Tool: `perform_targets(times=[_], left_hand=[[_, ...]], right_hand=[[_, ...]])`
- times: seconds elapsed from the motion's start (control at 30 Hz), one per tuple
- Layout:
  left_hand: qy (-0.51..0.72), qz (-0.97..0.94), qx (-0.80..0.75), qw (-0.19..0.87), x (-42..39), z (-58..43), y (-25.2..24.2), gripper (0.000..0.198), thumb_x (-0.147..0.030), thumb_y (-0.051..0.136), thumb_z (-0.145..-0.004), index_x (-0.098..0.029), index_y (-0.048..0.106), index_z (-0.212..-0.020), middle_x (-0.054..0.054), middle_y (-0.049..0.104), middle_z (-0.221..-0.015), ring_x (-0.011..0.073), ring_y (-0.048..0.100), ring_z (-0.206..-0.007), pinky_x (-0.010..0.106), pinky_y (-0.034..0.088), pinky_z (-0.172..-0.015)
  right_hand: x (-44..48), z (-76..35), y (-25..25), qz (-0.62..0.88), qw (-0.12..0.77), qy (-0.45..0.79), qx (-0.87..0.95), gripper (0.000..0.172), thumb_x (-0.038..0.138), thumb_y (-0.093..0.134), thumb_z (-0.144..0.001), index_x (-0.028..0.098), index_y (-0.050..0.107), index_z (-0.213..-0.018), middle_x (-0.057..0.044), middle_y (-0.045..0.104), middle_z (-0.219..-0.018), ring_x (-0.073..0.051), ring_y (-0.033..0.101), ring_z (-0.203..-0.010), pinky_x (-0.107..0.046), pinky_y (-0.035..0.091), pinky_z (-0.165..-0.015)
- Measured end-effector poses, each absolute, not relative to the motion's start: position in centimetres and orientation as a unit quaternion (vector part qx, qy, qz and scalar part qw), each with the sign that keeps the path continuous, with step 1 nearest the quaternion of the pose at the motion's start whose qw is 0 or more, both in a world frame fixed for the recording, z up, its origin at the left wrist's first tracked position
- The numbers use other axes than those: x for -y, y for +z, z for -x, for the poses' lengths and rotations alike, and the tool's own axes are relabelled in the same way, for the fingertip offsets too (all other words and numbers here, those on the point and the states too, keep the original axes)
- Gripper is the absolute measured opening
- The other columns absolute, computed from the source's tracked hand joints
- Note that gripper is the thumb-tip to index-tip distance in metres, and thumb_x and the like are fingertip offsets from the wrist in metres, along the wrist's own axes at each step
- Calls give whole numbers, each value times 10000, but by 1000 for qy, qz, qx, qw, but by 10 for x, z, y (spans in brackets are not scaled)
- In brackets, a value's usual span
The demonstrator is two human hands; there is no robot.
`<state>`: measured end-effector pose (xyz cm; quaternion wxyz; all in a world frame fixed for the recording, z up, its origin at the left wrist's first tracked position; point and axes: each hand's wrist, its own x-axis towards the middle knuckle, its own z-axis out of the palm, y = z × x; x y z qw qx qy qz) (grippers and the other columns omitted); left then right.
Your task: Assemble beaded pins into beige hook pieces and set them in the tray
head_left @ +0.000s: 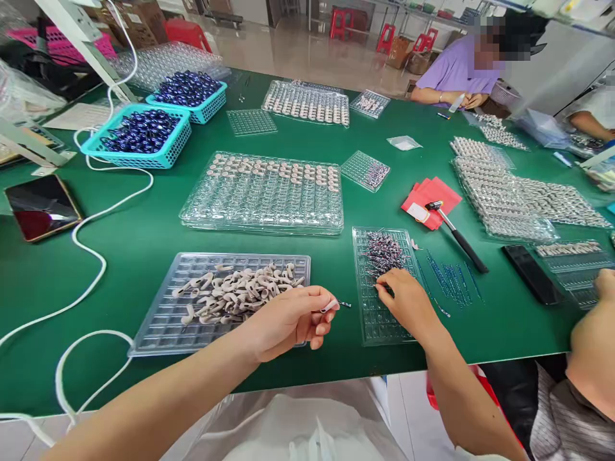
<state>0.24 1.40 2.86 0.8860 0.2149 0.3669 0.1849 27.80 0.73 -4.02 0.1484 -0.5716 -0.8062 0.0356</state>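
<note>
My left hand pinches a small beige earbud stem shell between thumb and fingertips. A thin dark strip shows just beyond the shell; whether it joins the shell I cannot tell. Below and left of that hand, a clear compartment tray bears a heap of beige hook-shaped earbud shells. My right hand reaches over a second clear tray, its fingertips closed at the lower edge of a pile of small dark and pinkish wired parts. What those fingertips hold is too small to make out.
Beyond my hands lies a large clear tray partly filled with shells. A hammer rests across red packets, with blue strips nearby. Blue baskets, a white cable and phones lie around. Co-workers sit rightward.
</note>
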Motion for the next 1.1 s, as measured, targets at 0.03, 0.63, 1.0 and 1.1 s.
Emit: perform_targets(times=[0.03,0.63,1.0,1.1], left_hand=[[185,-210,-364,888,-13,-3,26,286,-355,701,-791,-115,545,-794,-8,501,-710,37,482,-551,137,415,-435],[239,-279,-373,852,-10,6,4,236,-336,488,-883,-122,575,-835,-65,283,-589,9,224,-480,137,151,-442],[161,-584,-449,657,-8,11,17,368,-498,624,-825,-133,634,-869,-79,322,-516,31,279,-500,176,204,-488],[162,-571,-444,671,-7,10,17,336,-459,601,-840,-126,618,-797,-63,383,-522,30,312,-499,170,222,-484]], right_hand=[[-8,-278,-40,569,151,35,808,82,124,569,-879,166,623,-834,-50,631,-822,-194,546,-784,-327,430,-739],[29,-239,-5,485,286,84,822,150,66,532,-892,203,544,-953,-23,629,-861,-144,586,-806,-295,466,-737],[41,-195,-6,406,324,85,850,329,44,564,-867,231,533,-1136,-52,659,-931,-171,605,-841,-339,502,-742],[41,-192,-10,414,335,65,844,344,48,577,-863,233,529,-1149,-53,662,-915,-178,613,-835,-349,502,-735]])
